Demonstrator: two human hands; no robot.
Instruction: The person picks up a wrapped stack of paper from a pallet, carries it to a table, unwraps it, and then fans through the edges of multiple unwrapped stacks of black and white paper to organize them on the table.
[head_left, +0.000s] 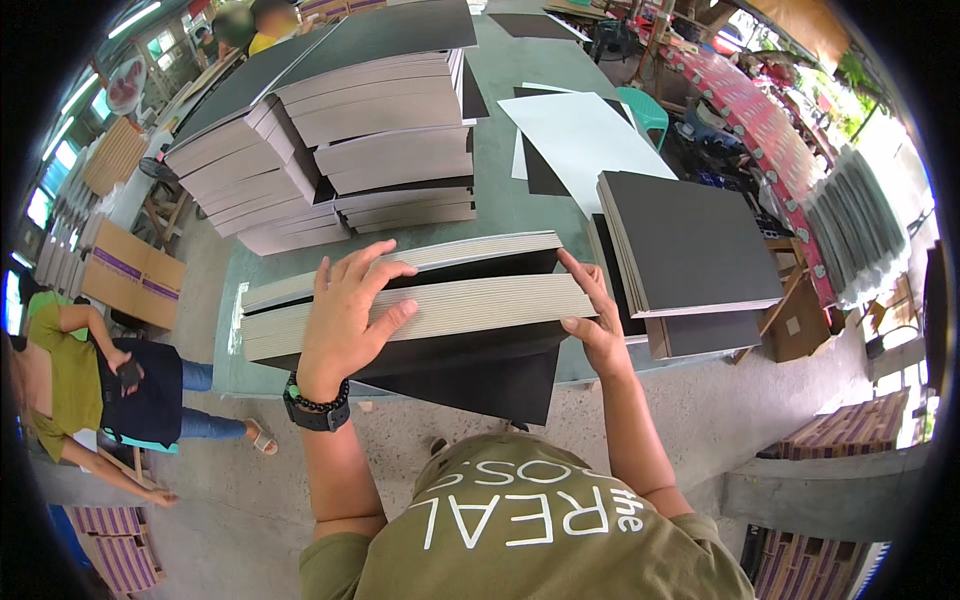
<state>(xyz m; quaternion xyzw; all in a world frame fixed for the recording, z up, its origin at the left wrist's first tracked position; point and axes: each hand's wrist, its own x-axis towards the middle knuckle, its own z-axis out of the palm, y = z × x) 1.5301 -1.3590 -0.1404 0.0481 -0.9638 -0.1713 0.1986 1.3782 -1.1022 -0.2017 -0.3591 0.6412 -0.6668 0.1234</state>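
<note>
A stack of black-faced boards with pale edges (480,299) stands tilted at the table's near edge, its edges facing up. My left hand (350,315) lies across the left part of those edges, fingers spread and thumb apart. At the right end, my right hand (597,318) grips the stack's corner, its thumb on the near face and fingers on the far side. A thinner bundle of boards (480,248) leans just behind, with a dark gap between the two. Below the stack, a black sheet (490,385) juts over the table edge.
Tall piles of black-covered boards (380,95) fill the table's far left. A shorter black pile (690,245) stands at right, near white sheets (590,140) on the green table (510,205). At left sits a person in a yellow-green shirt (60,350); others are far back.
</note>
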